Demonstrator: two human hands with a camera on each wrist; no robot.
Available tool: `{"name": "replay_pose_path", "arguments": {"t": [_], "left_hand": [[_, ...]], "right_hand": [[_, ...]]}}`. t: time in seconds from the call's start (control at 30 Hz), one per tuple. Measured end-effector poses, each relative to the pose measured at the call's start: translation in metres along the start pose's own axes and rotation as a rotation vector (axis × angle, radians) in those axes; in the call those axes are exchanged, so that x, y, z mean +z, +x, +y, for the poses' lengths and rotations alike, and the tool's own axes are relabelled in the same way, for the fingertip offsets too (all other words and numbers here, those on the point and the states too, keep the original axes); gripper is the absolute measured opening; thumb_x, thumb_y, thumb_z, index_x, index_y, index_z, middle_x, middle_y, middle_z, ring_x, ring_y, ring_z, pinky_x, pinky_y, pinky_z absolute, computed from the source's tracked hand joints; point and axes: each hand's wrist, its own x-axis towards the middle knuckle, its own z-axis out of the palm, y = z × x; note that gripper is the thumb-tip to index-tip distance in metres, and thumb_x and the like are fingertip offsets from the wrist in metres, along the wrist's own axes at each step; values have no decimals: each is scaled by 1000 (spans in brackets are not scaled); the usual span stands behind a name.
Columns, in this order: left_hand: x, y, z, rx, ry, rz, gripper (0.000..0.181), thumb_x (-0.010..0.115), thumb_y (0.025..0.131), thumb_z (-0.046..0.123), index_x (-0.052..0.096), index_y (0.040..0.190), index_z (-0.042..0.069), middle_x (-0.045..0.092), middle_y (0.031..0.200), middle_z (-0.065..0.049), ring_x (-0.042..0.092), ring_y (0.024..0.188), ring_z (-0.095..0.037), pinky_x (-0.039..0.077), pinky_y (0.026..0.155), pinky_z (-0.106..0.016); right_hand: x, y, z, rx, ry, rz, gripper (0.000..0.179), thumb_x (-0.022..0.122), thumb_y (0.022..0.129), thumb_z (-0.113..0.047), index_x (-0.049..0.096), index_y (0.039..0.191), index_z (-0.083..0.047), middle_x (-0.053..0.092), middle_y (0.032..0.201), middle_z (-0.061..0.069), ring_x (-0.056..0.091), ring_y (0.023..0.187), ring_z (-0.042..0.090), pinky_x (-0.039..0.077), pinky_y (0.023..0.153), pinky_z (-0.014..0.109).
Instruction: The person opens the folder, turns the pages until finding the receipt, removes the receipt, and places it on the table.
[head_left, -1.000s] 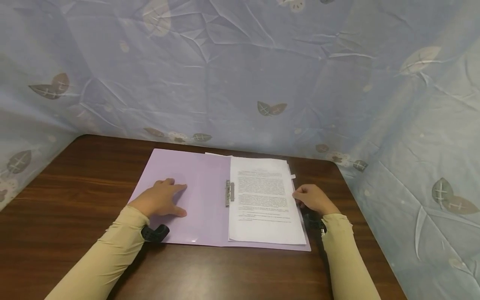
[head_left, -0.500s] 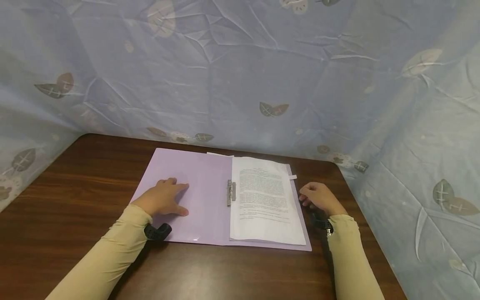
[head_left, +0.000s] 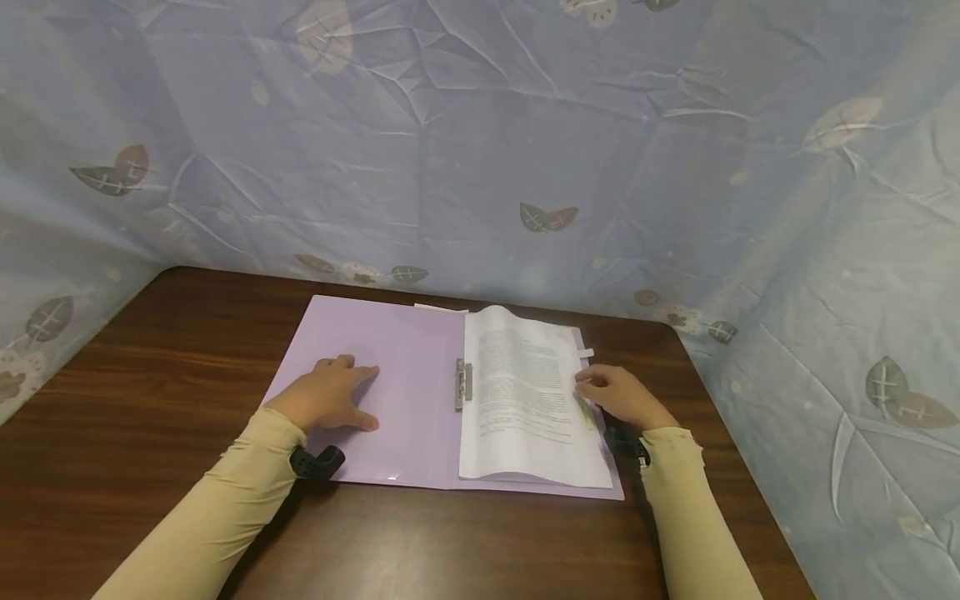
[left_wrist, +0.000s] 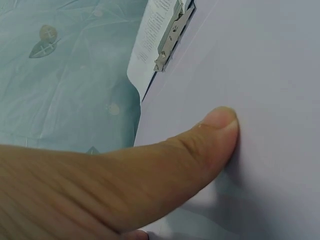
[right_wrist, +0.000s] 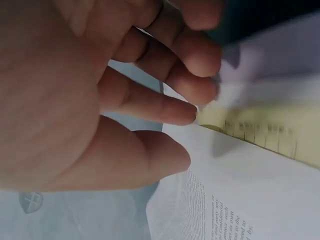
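A lilac folder [head_left: 405, 400] lies spread out on the table. My left hand [head_left: 327, 395] rests on its left cover, fingers spread; the thumb [left_wrist: 215, 132] shows in the left wrist view. Printed sheets [head_left: 517, 417] lie on the right cover, beside a metal clip [head_left: 460, 385] at the spine. The top sheet bows upward, its right edge raised. My right hand [head_left: 621, 395] pinches that edge, with thumb and index finger close together at it in the right wrist view. Under the edge a yellow printed strip [right_wrist: 270, 130] shows.
A small white tab [head_left: 586, 353] sticks out past the folder's right side. Another white paper edge [head_left: 441, 307] peeks out behind the folder's top. The brown wooden table [head_left: 405, 542] runs up to a leaf-patterned cloth [head_left: 480, 167] at the back and sides.
My right hand moved right, off the sheets, then back left to the edge. The top sheet went from flat to bowed, and the yellow strip came into sight. My left hand stayed put.
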Motion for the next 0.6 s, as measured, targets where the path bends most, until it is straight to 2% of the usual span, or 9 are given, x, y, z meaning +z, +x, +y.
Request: {"name": "replay_pose_path", "arguments": {"t": [0.17,0.27,0.37,0.47,0.6], "left_hand": [[-1,-1,0,-5,-2,1,91,85,81,49,50,152,5,35,155,-39,32,142,-62,36,108,-73],[0,-1,1,-10,-2,0,91,85,81,50,50,152,5,34,155,-39,32,142,-62,36,108,-73],[0,0,1,-15,-5,-2,92,85,81,50,50,152,5,34,155,-39,31,142,-62,36,108,-73],[0,0,1,-17,-9,-4,92,85,81,50,49,152,5,34,156,-38,31,142,-62,36,108,-73],[0,1,1,-12,-4,-3,91,85,81,49,49,152,5,35,155,-38,31,142,-62,36,108,-73]], "right_hand": [[3,4,-2,103,163,-23,36,67,101,-31,68,126,-6,65,119,13,59,101,27,51,85,39],[5,7,-1,146,219,-16,36,65,102,-31,68,125,-4,64,114,12,58,98,26,50,81,34],[7,8,-2,161,234,-5,35,64,102,-29,67,126,-3,63,112,12,57,97,26,48,80,33],[8,9,-3,169,223,-5,42,64,102,-28,61,135,-3,61,113,13,56,97,27,47,81,34],[9,12,-2,173,255,-10,59,67,100,-28,48,149,0,58,123,18,57,106,29,51,93,42]]}}
